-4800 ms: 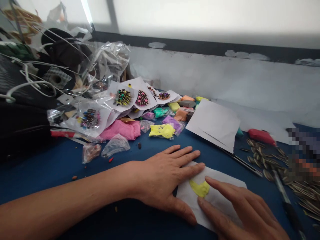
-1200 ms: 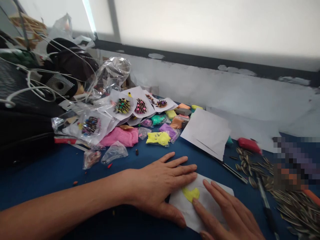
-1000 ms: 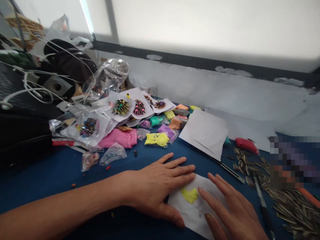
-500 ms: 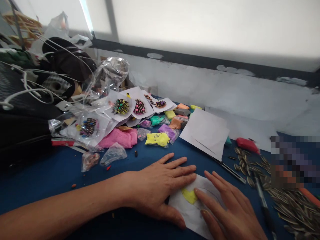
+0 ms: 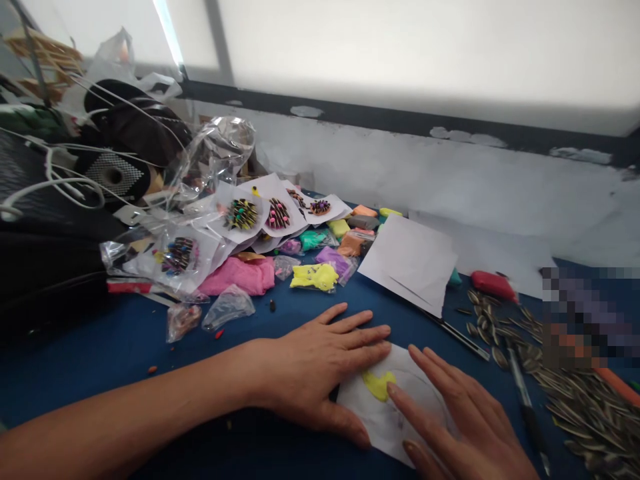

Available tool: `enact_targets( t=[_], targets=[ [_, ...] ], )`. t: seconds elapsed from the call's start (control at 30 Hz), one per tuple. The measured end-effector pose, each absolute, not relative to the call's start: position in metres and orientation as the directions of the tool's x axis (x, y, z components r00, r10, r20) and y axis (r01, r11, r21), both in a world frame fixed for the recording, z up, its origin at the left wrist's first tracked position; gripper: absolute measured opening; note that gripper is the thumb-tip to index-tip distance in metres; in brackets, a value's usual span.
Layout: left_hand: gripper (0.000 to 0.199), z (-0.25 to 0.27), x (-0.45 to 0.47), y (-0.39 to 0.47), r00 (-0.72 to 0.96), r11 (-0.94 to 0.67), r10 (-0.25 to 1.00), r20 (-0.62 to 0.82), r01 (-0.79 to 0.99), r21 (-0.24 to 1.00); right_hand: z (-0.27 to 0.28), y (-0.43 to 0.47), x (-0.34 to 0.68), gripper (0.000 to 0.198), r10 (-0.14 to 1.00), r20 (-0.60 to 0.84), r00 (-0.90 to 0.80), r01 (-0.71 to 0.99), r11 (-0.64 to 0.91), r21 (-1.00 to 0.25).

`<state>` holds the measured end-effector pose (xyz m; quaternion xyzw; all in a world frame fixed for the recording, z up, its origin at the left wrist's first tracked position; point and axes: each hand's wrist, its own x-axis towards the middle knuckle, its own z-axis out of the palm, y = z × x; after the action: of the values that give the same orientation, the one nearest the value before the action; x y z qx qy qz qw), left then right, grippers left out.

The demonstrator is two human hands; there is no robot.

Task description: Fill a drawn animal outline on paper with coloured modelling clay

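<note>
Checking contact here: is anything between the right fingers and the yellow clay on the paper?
Nothing visible. The right hand lies on the paper with a fingertip at the edge of the yellow clay. The left hand lies flat on the paper's left side, beside the clay, not between them.

Left hand (image 5: 310, 373): flat, palm down, fingers spread and straight, forearm reaching in from the left.
Right hand (image 5: 460, 420): flat just beside it, forefinger stretched toward the left fingertips.

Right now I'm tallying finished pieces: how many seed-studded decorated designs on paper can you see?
4: three on white cards at the back, left, middle, right; one inside a clear bag further left. More may be hidden in the pile.
</note>
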<state>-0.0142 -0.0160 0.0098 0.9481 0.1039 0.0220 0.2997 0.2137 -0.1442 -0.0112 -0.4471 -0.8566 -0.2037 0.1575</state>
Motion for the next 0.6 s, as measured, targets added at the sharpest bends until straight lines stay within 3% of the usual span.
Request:
enact_targets(
  t=[0.07, 0.17, 0.33, 0.5, 0.6],
  targets=[
    [0.087, 0.010, -0.014, -0.016, 0.978, -0.801, 0.208, -0.018, 0.181, 0.571, -0.010, -0.146, 0.213, 0.033, 0.672, 0.463, -0.578, 0.810, 0.545, 0.219],
    [0.087, 0.010, -0.014, -0.015, 0.979, -0.809, 0.201, -0.018, 0.177, 0.561, -0.008, -0.150, 0.216, 0.030, 0.716, 0.458, -0.526, 0.834, 0.540, 0.114],
    [0.091, 0.007, -0.014, -0.016, 0.978, -0.825, 0.206, -0.021, 0.186, 0.534, -0.006, -0.148, 0.225, 0.032, 0.805, 0.507, -0.307, 0.928, 0.371, -0.027],
    [0.098, 0.007, -0.014, -0.017, 0.977, -0.836, 0.214, 0.019, 0.173, 0.520, -0.011, -0.145, 0.224, 0.031, 0.819, 0.495, -0.289, 0.944, 0.330, 0.005],
    [0.090, 0.010, -0.015, -0.017, 0.976, -0.832, 0.219, 0.017, 0.177, 0.525, -0.014, -0.147, 0.222, 0.031, 0.821, 0.478, -0.312, 0.940, 0.341, 0.028]
  ],
)
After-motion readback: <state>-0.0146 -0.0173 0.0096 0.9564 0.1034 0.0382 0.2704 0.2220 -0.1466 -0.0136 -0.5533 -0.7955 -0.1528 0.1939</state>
